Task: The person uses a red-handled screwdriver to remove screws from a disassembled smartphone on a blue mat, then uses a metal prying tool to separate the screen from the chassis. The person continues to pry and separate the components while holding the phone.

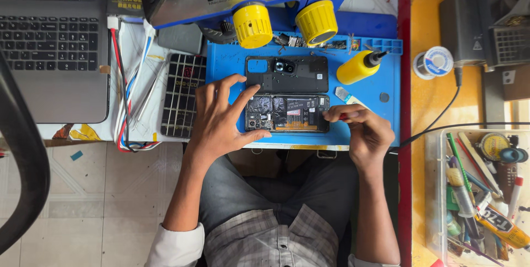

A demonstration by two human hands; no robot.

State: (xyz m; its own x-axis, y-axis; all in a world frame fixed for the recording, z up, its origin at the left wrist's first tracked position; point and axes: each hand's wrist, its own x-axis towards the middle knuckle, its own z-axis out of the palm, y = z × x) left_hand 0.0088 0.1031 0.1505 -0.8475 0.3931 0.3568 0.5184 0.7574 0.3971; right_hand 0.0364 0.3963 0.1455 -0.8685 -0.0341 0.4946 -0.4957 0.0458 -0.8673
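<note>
Blue mat (381, 79) bears opened phone (287, 113), left hand (223, 118) splayed steadying, right hand (361, 129) pinching red tool (343, 117).

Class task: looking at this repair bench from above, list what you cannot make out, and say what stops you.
- Tool in the right hand: head view, fingers cover all but a red sliver.
- Left end of the opened phone: under the left hand.
- Phone's small parts: too small.
- Laptop: cut off by the top edge.
- Tool box: cut off by the right edge.
</note>
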